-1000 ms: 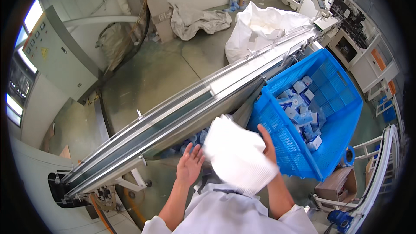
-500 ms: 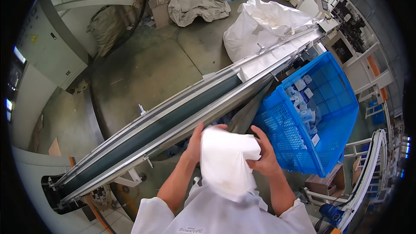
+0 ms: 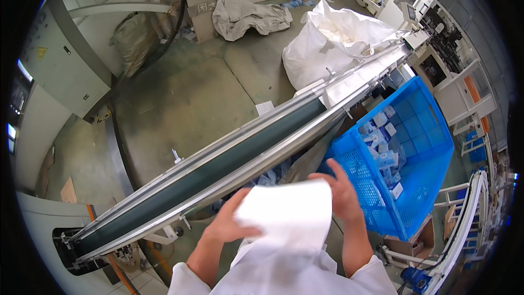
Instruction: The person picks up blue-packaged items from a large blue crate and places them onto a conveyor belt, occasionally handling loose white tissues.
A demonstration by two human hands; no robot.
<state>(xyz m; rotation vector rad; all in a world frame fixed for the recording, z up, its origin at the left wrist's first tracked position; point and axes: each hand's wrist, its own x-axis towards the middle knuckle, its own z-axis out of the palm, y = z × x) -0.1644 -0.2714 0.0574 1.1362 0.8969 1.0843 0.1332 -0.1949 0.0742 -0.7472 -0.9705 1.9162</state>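
Note:
A white, paper-like bundle (image 3: 286, 213) is in front of my chest, partly smeared by motion; whether it is a single folded sheet or a stack I cannot tell. My left hand (image 3: 229, 223) grips its left edge, with fingers on the near face. Along the right edge is my right hand (image 3: 343, 194), its fingers stretched out and apart. Beyond my hands a conveyor with a dark green belt (image 3: 218, 186) runs from lower left to upper right. More white material (image 3: 355, 84) lies on the belt's far end.
Right of my hands stands a blue plastic crate (image 3: 393, 207) holding several small white-and-blue packets (image 3: 385, 142). A large white sack (image 3: 305, 49) sits behind the conveyor. Machines (image 3: 436, 71) stand at upper right, a grey cabinet (image 3: 60, 60) at left, a crumpled grey cloth (image 3: 245, 16) by the wall.
The bundle has turned and its upper edge now lies flatter. My right hand has loosened, its fingers spreading. My left hand has shifted lower. White material on the belt has moved toward the upper right.

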